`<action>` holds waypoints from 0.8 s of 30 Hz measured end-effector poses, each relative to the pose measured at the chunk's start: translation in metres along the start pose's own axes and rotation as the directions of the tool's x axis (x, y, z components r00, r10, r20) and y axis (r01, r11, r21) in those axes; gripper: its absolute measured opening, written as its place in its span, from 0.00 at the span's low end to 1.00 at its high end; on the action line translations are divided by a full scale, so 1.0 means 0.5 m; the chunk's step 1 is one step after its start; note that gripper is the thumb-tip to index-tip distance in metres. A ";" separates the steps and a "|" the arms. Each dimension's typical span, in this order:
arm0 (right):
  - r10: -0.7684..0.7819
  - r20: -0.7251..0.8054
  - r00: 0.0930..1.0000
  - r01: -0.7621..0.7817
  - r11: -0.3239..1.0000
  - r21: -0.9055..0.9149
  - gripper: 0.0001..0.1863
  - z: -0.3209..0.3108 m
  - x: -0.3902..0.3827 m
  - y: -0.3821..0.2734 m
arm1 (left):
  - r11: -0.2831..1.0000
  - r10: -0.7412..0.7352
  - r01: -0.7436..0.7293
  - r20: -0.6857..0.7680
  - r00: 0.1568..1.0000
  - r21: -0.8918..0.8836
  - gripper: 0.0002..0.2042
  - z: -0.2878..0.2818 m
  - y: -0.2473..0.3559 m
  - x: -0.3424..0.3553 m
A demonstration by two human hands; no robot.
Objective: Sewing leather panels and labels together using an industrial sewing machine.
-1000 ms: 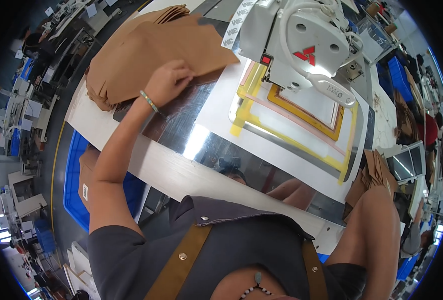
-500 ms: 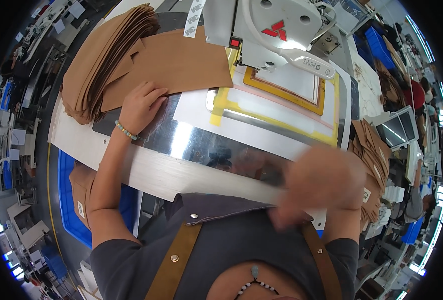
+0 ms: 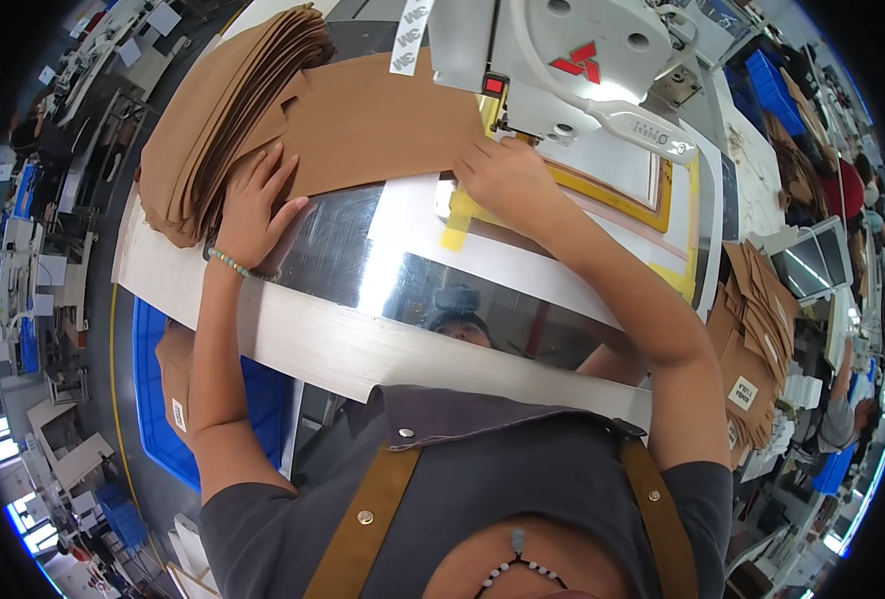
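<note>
Left hand flat, fingers spread on brown sheet stack, upper left. Right hand open, palm down, pressing top brown sheet near sewing machine, upper centre.

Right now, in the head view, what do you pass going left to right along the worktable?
Stack of brown cut pieces → left hand on the single brown piece → right hand at the yellow-framed template under the white sewing machine → second stack of brown pieces.
</note>
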State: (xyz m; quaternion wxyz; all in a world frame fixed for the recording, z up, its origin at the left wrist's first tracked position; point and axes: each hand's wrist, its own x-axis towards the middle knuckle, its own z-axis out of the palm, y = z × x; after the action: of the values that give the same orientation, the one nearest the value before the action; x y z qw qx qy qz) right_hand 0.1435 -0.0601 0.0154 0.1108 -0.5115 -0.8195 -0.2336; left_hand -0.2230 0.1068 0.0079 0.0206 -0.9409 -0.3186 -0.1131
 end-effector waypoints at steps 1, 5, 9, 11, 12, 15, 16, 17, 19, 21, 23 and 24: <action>-0.012 0.003 1.000 0.012 1.000 -0.027 0.10 -0.004 -0.005 0.007 | 1.000 0.023 -0.023 0.007 1.000 -0.001 0.29 0.007 -0.010 0.008; 0.058 -0.022 0.998 -0.057 0.997 0.045 0.11 -0.028 -0.030 0.026 | 0.994 -0.022 0.017 -0.048 0.999 -0.107 0.31 0.036 -0.047 0.074; 0.046 -0.120 0.992 -0.046 0.999 -0.002 0.06 -0.038 -0.039 0.016 | 0.951 -0.158 0.099 -0.187 0.970 -0.291 0.33 0.029 -0.041 0.120; 0.066 -0.114 0.991 -0.066 0.998 0.003 0.06 -0.037 -0.045 0.006 | 0.972 -0.024 -0.037 -0.252 0.967 -0.233 0.35 0.006 -0.026 0.103; 0.061 -0.117 0.991 -0.060 0.998 0.008 0.06 -0.033 -0.048 0.006 | 0.971 0.029 -0.089 -0.261 0.965 -0.223 0.33 -0.006 -0.019 0.090; 0.059 -0.113 0.992 -0.059 0.998 0.007 0.06 -0.025 -0.056 0.005 | 0.995 0.074 -0.079 -0.078 0.994 -0.058 0.23 -0.033 -0.008 0.020; 0.041 -0.136 0.990 -0.040 0.999 0.009 0.05 -0.023 -0.057 0.004 | 0.997 0.060 -0.061 -0.040 0.997 -0.045 0.18 -0.034 -0.010 0.001; 0.044 -0.119 0.992 -0.044 0.999 0.007 0.05 -0.022 -0.060 0.002 | 0.998 0.038 -0.038 0.008 0.999 -0.046 0.18 -0.031 -0.017 -0.010; 0.033 -0.101 0.994 -0.033 0.999 0.006 0.07 -0.021 -0.065 -0.001 | 0.989 0.087 -0.076 -0.085 0.993 0.126 0.15 -0.019 -0.034 -0.027; 0.048 -0.081 0.996 -0.048 0.999 -0.001 0.07 -0.020 -0.069 -0.002 | 0.982 0.120 -0.105 -0.088 0.989 0.155 0.14 -0.005 -0.053 -0.036; 0.055 -0.089 0.995 -0.056 0.998 -0.006 0.07 -0.016 -0.073 -0.005 | 0.977 0.121 -0.103 -0.088 0.989 0.184 0.14 0.005 -0.069 -0.039; 0.072 -0.076 0.995 -0.072 0.997 0.004 0.07 -0.013 -0.075 -0.008 | 0.972 0.098 -0.077 -0.085 0.992 0.221 0.14 0.009 -0.076 -0.039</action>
State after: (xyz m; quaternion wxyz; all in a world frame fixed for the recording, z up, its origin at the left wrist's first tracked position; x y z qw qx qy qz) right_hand 0.1567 -0.0943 0.0044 0.1504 -0.5313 -0.7959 -0.2481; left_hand -0.2598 0.1259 -0.0022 0.1432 -0.9397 -0.2860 -0.1212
